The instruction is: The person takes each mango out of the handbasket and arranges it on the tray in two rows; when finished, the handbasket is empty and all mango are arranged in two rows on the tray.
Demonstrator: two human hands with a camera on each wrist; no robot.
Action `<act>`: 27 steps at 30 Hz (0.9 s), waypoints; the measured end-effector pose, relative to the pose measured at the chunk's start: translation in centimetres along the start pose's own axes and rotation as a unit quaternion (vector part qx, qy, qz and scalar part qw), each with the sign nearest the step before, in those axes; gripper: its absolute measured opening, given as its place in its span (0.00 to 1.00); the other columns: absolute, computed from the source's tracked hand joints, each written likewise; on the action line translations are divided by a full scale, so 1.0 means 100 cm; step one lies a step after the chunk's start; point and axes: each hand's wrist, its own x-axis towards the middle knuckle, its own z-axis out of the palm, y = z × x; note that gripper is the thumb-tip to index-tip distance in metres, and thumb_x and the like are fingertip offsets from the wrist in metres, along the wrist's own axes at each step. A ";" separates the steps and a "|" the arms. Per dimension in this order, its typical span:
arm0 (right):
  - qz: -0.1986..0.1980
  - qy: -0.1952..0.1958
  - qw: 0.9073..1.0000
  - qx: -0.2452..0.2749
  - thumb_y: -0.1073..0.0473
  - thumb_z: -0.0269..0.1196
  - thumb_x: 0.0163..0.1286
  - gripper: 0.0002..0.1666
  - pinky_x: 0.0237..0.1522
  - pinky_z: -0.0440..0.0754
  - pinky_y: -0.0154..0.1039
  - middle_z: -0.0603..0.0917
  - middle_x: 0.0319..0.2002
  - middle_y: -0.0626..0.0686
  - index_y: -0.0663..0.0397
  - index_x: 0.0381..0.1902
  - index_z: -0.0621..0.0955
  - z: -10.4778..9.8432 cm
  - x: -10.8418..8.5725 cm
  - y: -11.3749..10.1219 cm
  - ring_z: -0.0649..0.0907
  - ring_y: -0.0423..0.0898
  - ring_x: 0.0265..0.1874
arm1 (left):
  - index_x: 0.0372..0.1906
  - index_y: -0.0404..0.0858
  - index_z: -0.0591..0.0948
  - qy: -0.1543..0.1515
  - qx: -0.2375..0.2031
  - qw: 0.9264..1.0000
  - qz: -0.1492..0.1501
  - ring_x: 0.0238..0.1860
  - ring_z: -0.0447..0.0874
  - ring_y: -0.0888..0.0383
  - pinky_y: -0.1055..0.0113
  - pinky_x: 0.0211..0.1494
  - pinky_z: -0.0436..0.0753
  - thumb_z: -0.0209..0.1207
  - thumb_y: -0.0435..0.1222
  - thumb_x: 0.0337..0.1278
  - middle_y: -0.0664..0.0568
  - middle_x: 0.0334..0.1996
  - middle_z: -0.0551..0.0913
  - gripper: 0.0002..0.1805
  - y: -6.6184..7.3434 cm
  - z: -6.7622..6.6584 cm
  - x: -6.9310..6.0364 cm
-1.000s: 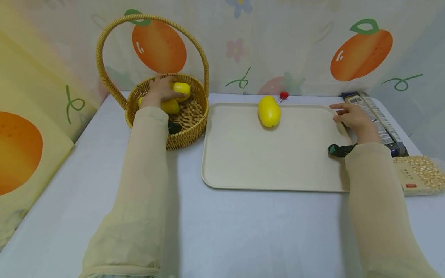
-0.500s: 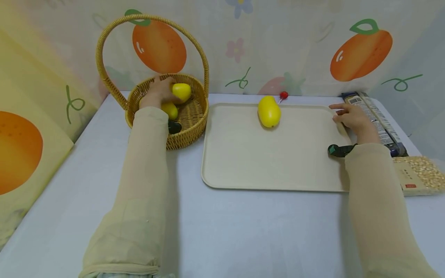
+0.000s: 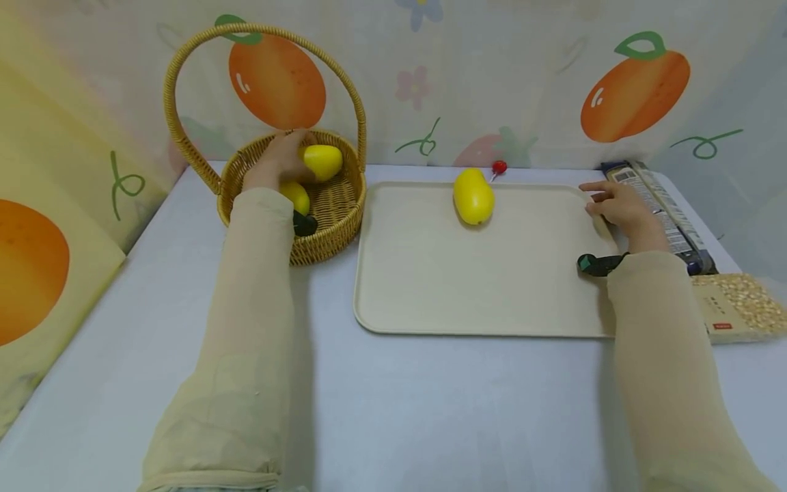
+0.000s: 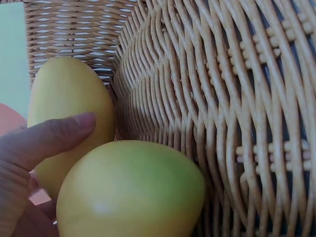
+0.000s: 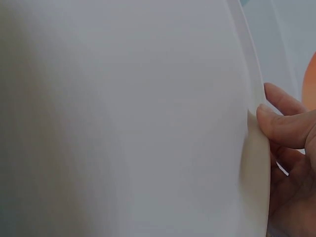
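Inside the wicker basket (image 3: 332,236), my left hand (image 3: 279,160) grips a yellow mango (image 3: 323,162). In the left wrist view the thumb (image 4: 64,134) lies across this mango's side, with its other fingers mostly hidden behind it. A second mango (image 4: 131,190), tinged green, sits in front, partly covered by my wrist in the head view. My right hand (image 3: 624,208) holds the right rim of the beige tray (image 3: 479,287), thumb on the edge and fingers along the outside. Another yellow mango (image 3: 473,197) lies on the tray near its back edge.
The basket's tall handle (image 3: 264,29) arches above my left hand. A small red ball on a stick (image 3: 499,167) is behind the tray. To the right lie a dark printed packet (image 3: 670,219) and a bag of pale grains (image 3: 740,307). A patterned curtain backs the table.
Within the basket, the gripped mango has shifted slightly to the right with my left hand. My right hand stays at the tray's rim, and the view has moved a little.
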 end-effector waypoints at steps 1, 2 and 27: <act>-0.001 0.000 1.000 0.000 0.60 0.51 0.76 0.32 0.62 0.68 0.54 0.59 0.66 0.69 0.57 0.75 0.60 0.000 0.000 0.000 0.66 0.59 0.56 | 0.72 0.45 0.62 0.003 -0.002 1.000 0.004 0.67 0.58 0.43 0.46 0.68 0.66 0.63 0.37 0.59 0.39 0.74 0.58 0.37 0.000 0.000 0.000; -0.003 -0.001 1.000 0.000 0.60 0.51 0.76 0.32 0.62 0.68 0.54 0.59 0.66 0.70 0.58 0.75 0.60 0.000 -0.001 0.000 0.66 0.59 0.56 | 0.71 0.45 0.62 0.005 -0.004 1.000 0.006 0.67 0.57 0.43 0.46 0.68 0.66 0.63 0.37 0.58 0.39 0.74 0.57 0.37 -0.001 0.000 0.000; -0.003 -0.002 1.000 -0.004 0.59 0.51 0.76 0.32 0.62 0.69 0.54 0.59 0.67 0.70 0.57 0.75 0.60 0.000 0.000 0.000 0.67 0.60 0.56 | 0.56 0.51 0.68 0.057 -0.257 0.964 -0.045 0.52 0.67 0.61 0.62 0.65 0.69 0.73 0.46 0.48 0.63 0.51 0.70 0.32 0.007 -0.020 -0.004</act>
